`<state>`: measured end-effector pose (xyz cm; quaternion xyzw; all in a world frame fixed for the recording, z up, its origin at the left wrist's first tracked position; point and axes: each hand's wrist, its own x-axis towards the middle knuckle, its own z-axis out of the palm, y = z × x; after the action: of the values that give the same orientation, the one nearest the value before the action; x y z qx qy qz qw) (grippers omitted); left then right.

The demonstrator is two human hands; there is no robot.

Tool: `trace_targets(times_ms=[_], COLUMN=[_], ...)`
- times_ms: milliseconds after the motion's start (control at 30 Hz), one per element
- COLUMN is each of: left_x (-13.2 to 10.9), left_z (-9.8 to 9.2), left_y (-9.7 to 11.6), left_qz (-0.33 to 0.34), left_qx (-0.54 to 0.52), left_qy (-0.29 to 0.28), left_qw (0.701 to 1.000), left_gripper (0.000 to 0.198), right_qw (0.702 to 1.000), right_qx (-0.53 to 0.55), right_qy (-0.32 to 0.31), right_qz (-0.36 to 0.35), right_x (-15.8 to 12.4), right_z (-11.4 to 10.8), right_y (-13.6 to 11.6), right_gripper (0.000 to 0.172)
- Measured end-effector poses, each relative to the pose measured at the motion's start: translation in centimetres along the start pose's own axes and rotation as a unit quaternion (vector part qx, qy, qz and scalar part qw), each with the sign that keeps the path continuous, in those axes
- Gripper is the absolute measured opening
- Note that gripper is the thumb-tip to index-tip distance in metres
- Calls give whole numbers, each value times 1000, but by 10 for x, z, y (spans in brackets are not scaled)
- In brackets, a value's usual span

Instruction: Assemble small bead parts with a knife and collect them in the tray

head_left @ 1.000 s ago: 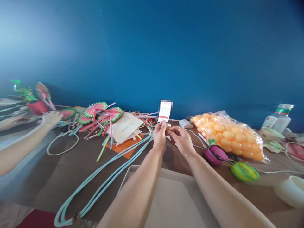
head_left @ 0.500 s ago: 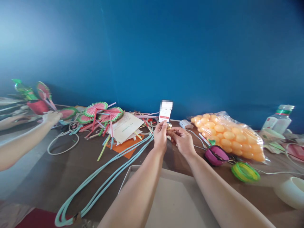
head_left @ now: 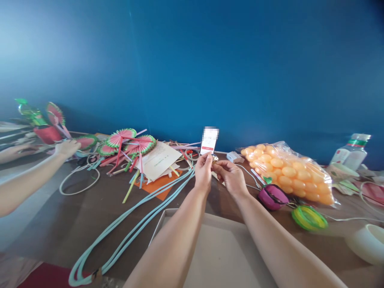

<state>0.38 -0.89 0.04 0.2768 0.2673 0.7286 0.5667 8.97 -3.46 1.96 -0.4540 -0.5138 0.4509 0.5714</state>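
Hardly anything has changed since a moment ago: both hands are still close together, and the shiny bit (head_left: 215, 157) has barely moved. So the work on it seems to be still going on. The left hand (head_left: 203, 173) pinches the shiny bit with thumb and finger. The right hand (head_left: 231, 177) seems to pinch its near right side. It pokes up between the fingertips. The phone (head_left: 207, 146) is just behind the grip, the bag (head_left: 288, 172) to its right.

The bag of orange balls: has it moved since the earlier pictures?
No. Judged by the purple pouch near it, the bag lies in the same place.
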Motion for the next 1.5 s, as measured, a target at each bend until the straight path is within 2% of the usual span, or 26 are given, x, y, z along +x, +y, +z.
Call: trace_targets(times_ms=[333,633,733,1100,1500], left_x=[0,0,0,0,0], left_z=[0,1,0,1,1], left_y=[1,2,0,0,1], left_qz=[-8,-4,8,-2,-10], left_qx=[6,4,11,11,21], left_qy=[13,7,-2,12,15], left_qw=[1000,1000,1000,1000,1000], left_gripper=[43,41,40,42,45], right_qw=[999,991,988,990,980], right_qx=[30,91,121,105,169], right_qy=[17,-69,-64,-26,-29], right_qz=[42,69,71,89,104], right_x=[0,2,3,7,0], right_z=[0,-3,-3,-6,0], right_y=[-1,1,3,10,-1], right_gripper=[43,37,36,35,32])
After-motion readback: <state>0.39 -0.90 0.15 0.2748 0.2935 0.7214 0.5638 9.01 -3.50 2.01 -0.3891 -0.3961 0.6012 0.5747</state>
